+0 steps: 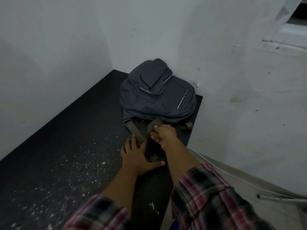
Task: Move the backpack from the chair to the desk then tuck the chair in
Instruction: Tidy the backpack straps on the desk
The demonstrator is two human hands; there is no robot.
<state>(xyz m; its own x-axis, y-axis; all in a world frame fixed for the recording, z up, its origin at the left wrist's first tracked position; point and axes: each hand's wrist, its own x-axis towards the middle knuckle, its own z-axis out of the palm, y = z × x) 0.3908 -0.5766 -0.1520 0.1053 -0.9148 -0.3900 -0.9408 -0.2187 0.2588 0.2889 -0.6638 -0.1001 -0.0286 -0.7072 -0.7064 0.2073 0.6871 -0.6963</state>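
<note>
A dark grey backpack (157, 93) lies flat on the black desk (74, 138), pushed into the far corner against the white walls. Its olive shoulder straps (135, 130) trail toward me over the desk's surface. My left hand (137, 156) rests flat on the desk with fingers spread, its fingertips on one strap's end. My right hand (164, 135) is just beside it, fingers curled on the padded part of the other strap. The chair is out of view.
White walls (232, 80) close in the desk at the back and the right. The desk's top is speckled with white flecks. A white cable (221, 171) runs along the floor to the right of the desk, near a metal bar (282, 197).
</note>
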